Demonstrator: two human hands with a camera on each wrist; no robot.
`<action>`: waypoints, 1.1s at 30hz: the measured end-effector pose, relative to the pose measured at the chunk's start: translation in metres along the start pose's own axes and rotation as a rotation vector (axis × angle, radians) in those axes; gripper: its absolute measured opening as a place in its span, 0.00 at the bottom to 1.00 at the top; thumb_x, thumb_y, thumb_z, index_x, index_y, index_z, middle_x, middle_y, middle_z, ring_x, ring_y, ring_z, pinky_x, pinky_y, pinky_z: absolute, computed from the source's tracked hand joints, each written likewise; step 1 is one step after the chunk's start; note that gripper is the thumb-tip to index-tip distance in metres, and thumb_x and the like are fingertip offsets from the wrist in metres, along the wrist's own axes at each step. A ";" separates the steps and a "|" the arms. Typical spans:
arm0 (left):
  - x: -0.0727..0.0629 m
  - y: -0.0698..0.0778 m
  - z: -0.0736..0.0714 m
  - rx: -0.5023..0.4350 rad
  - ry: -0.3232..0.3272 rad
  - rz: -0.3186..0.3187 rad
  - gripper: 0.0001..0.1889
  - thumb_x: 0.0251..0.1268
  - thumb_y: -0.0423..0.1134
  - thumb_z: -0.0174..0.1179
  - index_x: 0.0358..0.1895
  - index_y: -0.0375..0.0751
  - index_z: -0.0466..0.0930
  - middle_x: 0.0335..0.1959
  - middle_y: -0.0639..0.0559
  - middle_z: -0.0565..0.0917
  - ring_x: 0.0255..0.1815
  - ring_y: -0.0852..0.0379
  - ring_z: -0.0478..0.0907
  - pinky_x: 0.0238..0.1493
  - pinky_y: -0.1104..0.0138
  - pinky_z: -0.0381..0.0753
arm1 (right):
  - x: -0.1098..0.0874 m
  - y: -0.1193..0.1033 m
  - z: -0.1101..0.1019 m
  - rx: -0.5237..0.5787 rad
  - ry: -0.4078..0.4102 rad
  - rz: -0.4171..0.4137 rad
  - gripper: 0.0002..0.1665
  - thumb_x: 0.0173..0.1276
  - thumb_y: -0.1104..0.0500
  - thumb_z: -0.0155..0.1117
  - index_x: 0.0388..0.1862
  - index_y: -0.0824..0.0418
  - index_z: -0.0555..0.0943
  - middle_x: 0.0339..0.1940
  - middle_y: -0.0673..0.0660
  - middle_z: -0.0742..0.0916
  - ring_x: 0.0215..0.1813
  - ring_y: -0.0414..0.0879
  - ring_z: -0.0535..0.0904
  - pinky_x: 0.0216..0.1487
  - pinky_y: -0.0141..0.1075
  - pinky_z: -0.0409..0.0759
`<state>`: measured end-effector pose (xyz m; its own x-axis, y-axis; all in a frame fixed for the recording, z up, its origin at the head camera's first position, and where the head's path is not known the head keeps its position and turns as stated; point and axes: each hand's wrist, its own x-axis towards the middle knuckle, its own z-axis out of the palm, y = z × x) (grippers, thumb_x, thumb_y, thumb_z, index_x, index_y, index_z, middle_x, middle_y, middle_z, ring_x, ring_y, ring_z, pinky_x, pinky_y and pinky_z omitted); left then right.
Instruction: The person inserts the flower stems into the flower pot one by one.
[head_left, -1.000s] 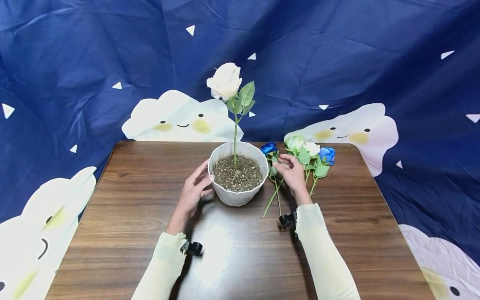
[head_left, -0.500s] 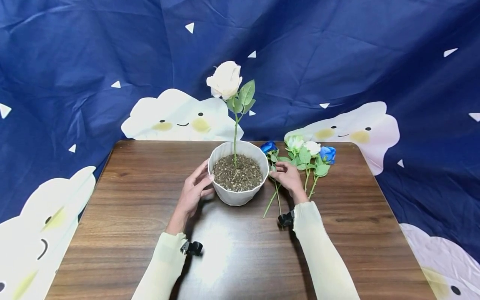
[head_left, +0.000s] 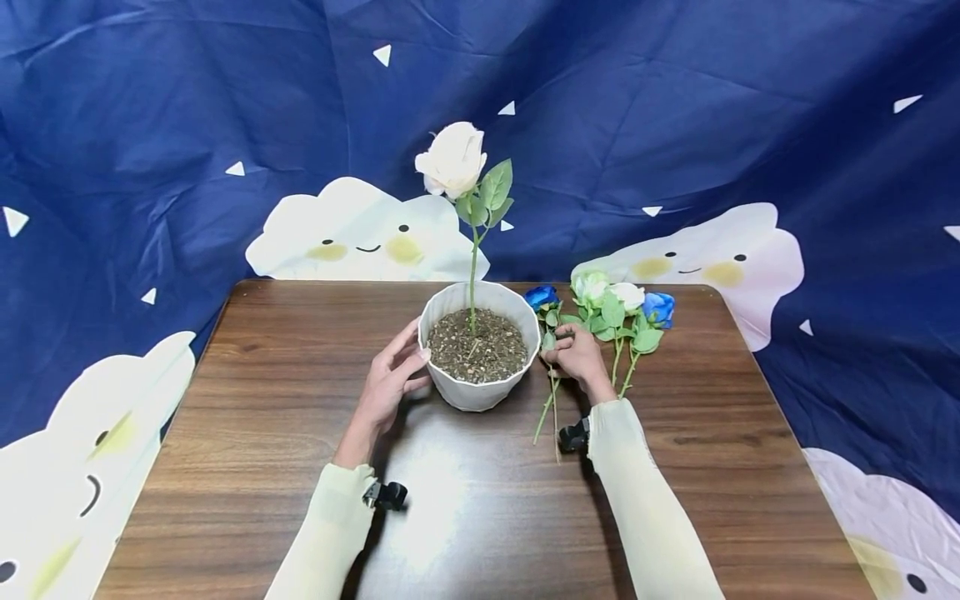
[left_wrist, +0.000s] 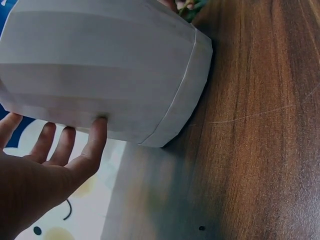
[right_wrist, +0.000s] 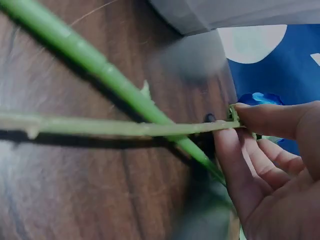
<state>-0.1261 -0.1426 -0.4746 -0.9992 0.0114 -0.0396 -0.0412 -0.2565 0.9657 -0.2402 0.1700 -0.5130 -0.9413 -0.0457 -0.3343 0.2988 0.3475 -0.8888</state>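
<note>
A white faceted flowerpot [head_left: 471, 397] filled with soil [head_left: 480, 354] stands near the table's far edge, with one white rose [head_left: 452, 158] upright in it. My left hand [head_left: 386, 382] touches the pot's left side, thumb at the rim. In the left wrist view, its spread fingers rest against the pot wall [left_wrist: 100, 80]. To the pot's right, my right hand [head_left: 581, 357] pinches the stem of a dark blue rose [head_left: 542, 297]. The right wrist view shows that thin stem [right_wrist: 110, 127] between thumb and forefinger, crossing over a thicker green stem [right_wrist: 95, 57].
Right of my right hand lie a pale green rose [head_left: 590, 287], a white rose [head_left: 628, 296] and a lighter blue rose [head_left: 658, 309], stems toward me. A brown wooden table [head_left: 300, 400] carries everything. A dark blue cloth [head_left: 637, 100] with clouds hangs behind.
My right hand has moved slightly down and left, its fingers closing on the blue rose's stem. The stems have shifted a little. My left hand stays at the pot.
</note>
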 end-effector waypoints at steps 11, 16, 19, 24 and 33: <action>0.000 0.000 0.000 -0.002 -0.005 0.007 0.33 0.72 0.34 0.58 0.79 0.44 0.62 0.74 0.38 0.67 0.70 0.41 0.67 0.57 0.46 0.80 | 0.000 -0.001 -0.002 0.128 -0.032 0.081 0.26 0.66 0.71 0.64 0.62 0.72 0.72 0.46 0.60 0.82 0.36 0.42 0.82 0.35 0.36 0.87; 0.001 0.000 0.000 0.001 -0.002 0.011 0.32 0.72 0.34 0.58 0.78 0.45 0.63 0.73 0.38 0.68 0.70 0.41 0.67 0.56 0.45 0.80 | 0.004 0.002 0.003 0.092 -0.017 0.075 0.23 0.65 0.72 0.65 0.59 0.73 0.74 0.40 0.58 0.82 0.30 0.40 0.81 0.31 0.33 0.86; 0.001 0.000 0.001 0.004 -0.003 0.007 0.33 0.72 0.34 0.58 0.78 0.45 0.63 0.73 0.38 0.68 0.70 0.41 0.66 0.56 0.46 0.80 | 0.004 0.002 0.002 0.111 -0.015 0.076 0.23 0.65 0.73 0.64 0.59 0.73 0.74 0.39 0.56 0.82 0.30 0.40 0.81 0.31 0.33 0.86; 0.001 -0.001 0.000 0.009 -0.005 0.005 0.32 0.72 0.34 0.58 0.78 0.45 0.63 0.73 0.38 0.67 0.70 0.41 0.66 0.56 0.45 0.80 | 0.002 -0.001 -0.001 0.204 -0.016 0.077 0.28 0.65 0.74 0.62 0.65 0.73 0.71 0.40 0.56 0.81 0.35 0.41 0.81 0.36 0.35 0.87; 0.001 -0.002 0.001 0.006 -0.004 0.003 0.32 0.73 0.35 0.58 0.79 0.46 0.63 0.73 0.39 0.68 0.69 0.42 0.68 0.56 0.45 0.80 | -0.003 -0.008 -0.005 0.426 0.003 0.054 0.26 0.69 0.74 0.62 0.64 0.67 0.68 0.40 0.54 0.77 0.41 0.41 0.81 0.42 0.39 0.87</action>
<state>-0.1272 -0.1415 -0.4765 -0.9992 0.0145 -0.0359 -0.0384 -0.2505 0.9674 -0.2400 0.1718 -0.5037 -0.9230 -0.0351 -0.3833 0.3848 -0.0683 -0.9205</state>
